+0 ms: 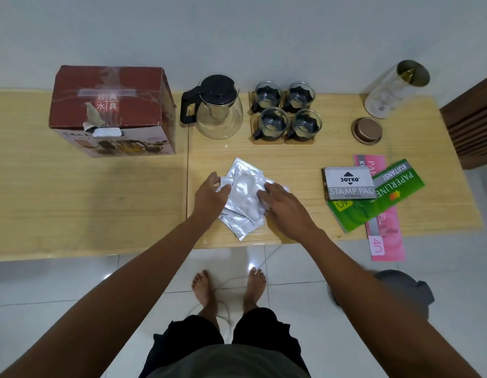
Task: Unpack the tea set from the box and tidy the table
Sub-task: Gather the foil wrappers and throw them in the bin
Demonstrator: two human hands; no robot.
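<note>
A pile of silver foil sachets (pixel 245 195) lies near the front edge of the wooden table (pixel 100 203). My left hand (pixel 211 192) rests on the pile's left side, fingers curled at a sachet's edge. My right hand (pixel 284 204) lies flat on the pile's right side. Behind them stand a glass teapot (pixel 217 107) with a black lid and handle, and several glass cups (pixel 287 111) on square wooden coasters. The red cardboard box (pixel 111 110) sits shut at the back left.
At the back right a tall cylindrical tin (pixel 395 88) leans open, its brown lid (pixel 367 130) lying beside it. A stamp pad box (pixel 350 183) lies on green (pixel 373 205) and pink receipt books (pixel 384 236) overhanging the front edge. A dark wooden cabinet (pixel 474 124) stands right.
</note>
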